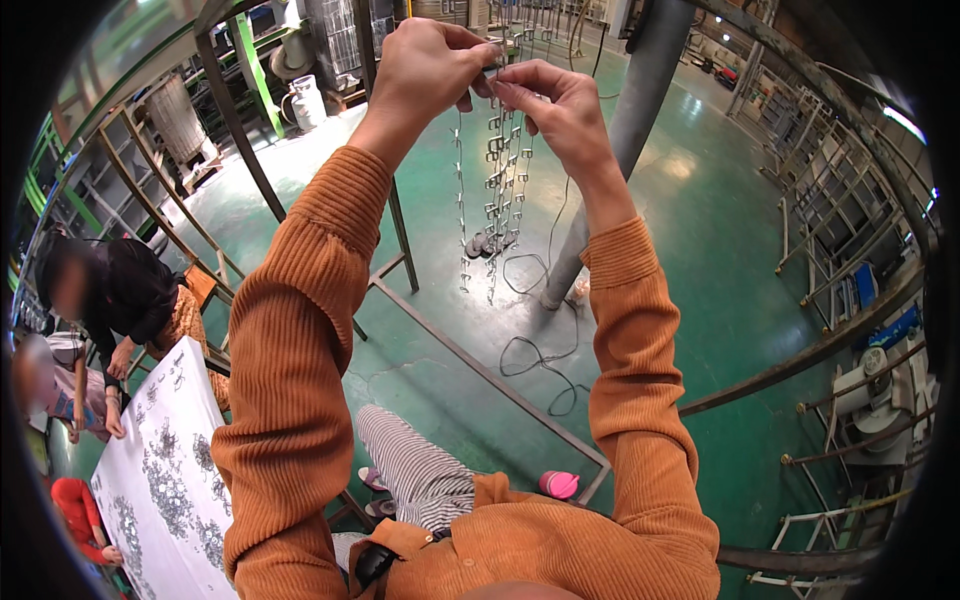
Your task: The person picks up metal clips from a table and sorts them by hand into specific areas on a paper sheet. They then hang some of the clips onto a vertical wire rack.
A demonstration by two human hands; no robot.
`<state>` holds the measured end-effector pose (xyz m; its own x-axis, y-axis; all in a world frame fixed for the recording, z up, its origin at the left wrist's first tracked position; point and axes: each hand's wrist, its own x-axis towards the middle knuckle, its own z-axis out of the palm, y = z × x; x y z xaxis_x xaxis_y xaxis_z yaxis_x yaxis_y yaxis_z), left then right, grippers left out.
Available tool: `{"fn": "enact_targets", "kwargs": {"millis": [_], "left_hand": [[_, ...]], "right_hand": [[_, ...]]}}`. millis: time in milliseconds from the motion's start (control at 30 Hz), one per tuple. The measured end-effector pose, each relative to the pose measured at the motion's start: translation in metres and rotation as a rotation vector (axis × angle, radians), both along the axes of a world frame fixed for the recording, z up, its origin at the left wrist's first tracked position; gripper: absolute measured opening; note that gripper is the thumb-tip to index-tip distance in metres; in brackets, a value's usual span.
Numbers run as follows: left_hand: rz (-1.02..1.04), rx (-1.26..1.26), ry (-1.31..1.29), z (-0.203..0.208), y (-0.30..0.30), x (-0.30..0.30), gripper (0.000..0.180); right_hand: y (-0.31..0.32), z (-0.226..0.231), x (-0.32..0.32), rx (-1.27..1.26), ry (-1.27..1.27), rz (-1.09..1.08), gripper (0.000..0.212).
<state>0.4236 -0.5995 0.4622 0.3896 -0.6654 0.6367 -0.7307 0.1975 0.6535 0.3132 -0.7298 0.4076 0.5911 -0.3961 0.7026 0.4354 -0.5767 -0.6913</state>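
Note:
Both my arms are raised in front of me, and the fingertips meet near the top of a hanging wire strand (493,185). Small shiny metal pieces, shaped like open loops, line it at intervals. My left hand (430,70) pinches at the strand's upper part with thumb and forefinger, the other fingers curled. From the right, my right hand (558,100) pinches just below, its fingertips almost touching the left ones. A tiny dark piece shows between them, too small to name. Beside it hang a left strand (460,200) and a right strand (520,185) with similar pieces.
Dark metal frame bars (490,370) surround me, and a thick grey post (630,150) stands ahead to the right. At left, people handle small dark pieces on a white-covered table (110,470). A black cable (540,355) and a pink-lidded container (558,485) are on the green floor.

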Motion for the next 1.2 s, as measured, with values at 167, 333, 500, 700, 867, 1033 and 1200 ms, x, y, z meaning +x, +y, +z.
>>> {"fn": "enact_targets", "kwargs": {"millis": [167, 333, 500, 700, 867, 1033, 1200], "left_hand": [[-0.047, -0.009, 0.041, -0.007, -0.005, 0.018, 0.026], [-0.043, -0.016, 0.001, -0.008, 0.0, 0.019, 0.025], [-0.02, 0.006, -0.012, -0.006, 0.004, 0.02, 0.025], [-0.048, -0.009, -0.019, -0.005, 0.006, 0.02, 0.026], [0.013, 0.025, 0.008, 0.001, 0.011, 0.006, 0.024], [0.093, -0.009, 0.001, 0.003, 0.014, -0.004, 0.022], [0.028, -0.013, -0.026, 0.004, 0.017, -0.005, 0.022]], "right_hand": [[-0.004, 0.002, 0.003, -0.063, -0.089, 0.009, 0.011], [-0.003, 0.01, 0.001, -0.054, -0.083, -0.013, 0.013], [0.004, 0.013, 0.001, -0.022, -0.124, -0.021, 0.014], [-0.003, 0.006, 0.008, -0.071, -0.151, -0.133, 0.013], [-0.004, 0.004, 0.011, -0.112, -0.154, -0.157, 0.013], [-0.002, 0.007, 0.012, -0.137, -0.183, -0.135, 0.012], [-0.008, 0.005, 0.014, -0.166, -0.095, -0.197, 0.013]]}}
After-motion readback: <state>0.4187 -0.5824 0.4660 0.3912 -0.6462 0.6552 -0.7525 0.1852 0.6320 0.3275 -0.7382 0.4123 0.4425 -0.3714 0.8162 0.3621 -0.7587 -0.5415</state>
